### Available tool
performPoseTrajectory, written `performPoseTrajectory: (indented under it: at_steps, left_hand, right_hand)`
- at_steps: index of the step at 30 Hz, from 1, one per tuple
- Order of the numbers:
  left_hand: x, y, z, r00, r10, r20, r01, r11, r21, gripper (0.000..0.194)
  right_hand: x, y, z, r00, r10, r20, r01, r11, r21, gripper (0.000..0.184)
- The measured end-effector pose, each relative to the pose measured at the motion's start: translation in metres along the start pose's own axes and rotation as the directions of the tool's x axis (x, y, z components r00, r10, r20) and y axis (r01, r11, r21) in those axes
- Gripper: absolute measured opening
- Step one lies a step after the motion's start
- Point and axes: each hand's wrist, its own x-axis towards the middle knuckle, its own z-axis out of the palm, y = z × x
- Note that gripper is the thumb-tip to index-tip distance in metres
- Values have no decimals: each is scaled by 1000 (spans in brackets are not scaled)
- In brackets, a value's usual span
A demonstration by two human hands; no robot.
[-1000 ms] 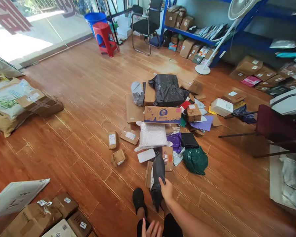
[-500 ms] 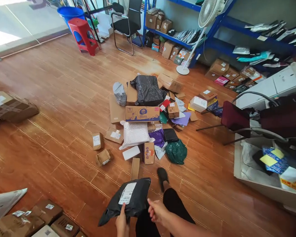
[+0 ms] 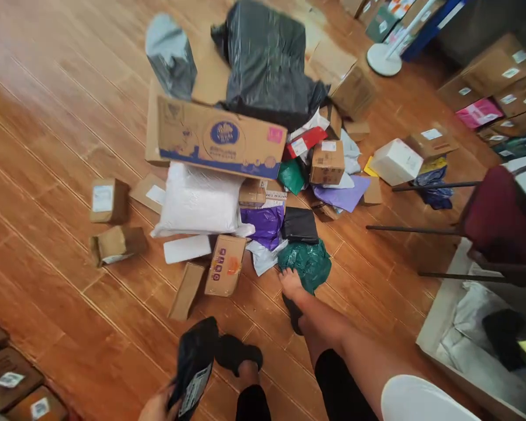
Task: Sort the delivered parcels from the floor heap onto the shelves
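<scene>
Bare wooden floor (image 3: 39, 245) is stretching away left of the parcel heap (image 3: 222, 137) as the left hand (image 3: 158, 404) is clutching a white-labelled dark package (image 3: 196, 362) beside a shoe (image 3: 236, 353). The right hand (image 3: 291, 284) is touching a crinkled green bag (image 3: 310, 262) at the heap's near edge, its grip impossible to tell.

The right hand (image 3: 291, 283), which had held the black parcel (image 3: 195, 365) a second earlier and then let it go, had reached out to the near left edge of the green bag (image 3: 305, 263), its fingers at the plastic. The parcel had passed to the left hand (image 3: 160, 404) and had since turned from label-up to a steep tilt, well to the near left of the green bag. The red stool and the black chair, both beyond the green bag, had left the view.
</scene>
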Motion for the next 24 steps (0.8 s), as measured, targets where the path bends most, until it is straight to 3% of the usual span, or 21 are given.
performPoseTrajectory:
  at_steps: [3,5,7,10,12,13,14,16,19,21,24]
  left_hand:
    - [102,27,67,957,201,209,-208,978,13,24]
    - [170,46,108,916,260,306,-294,953,71,20]
    - [233,63,143,916,250,314,-306,942,142,16]
    - [309,89,186,957,255,137,-278,940,198,37]
    - [348,115,206,962,255,-93,-227,945,236,57]
    - [364,131,213,941,227,-252,-165,955,245,63]
    - [380,147,218,913,206,-351,-130,964,230,69]
    - [406,178,222,881,147,-449,-98,987,129,77]
    - [431,214,214,882,156,-445,-162,986,25,56]
    - [427,230,206,863,246,-442,-266,964,18,39]
    - [386,240,200,762,411,-500,-455,890,38,31]
  right_hand:
    - [73,62,19,985,-156,74,161,984,-74,15]
    - [102,101,28,965,-239,112,252,960,-119,25]
    - [118,135,31,937,-327,125,346,920,-184,34]
    - [126,176,24,863,-490,127,496,768,-405,37]
    - [132,193,12,826,-550,124,511,636,-578,36]
    - [136,199,5,826,-553,112,484,592,-645,35]
    - [141,202,-3,834,-544,91,443,562,-698,35]
    - [152,203,-18,863,-505,22,334,536,-775,34]
    - [166,186,-32,890,-437,-131,155,560,-814,21]
    - [167,167,-32,878,-442,-182,177,654,-736,24]
    - [159,140,-17,926,-340,-167,287,917,-277,43]
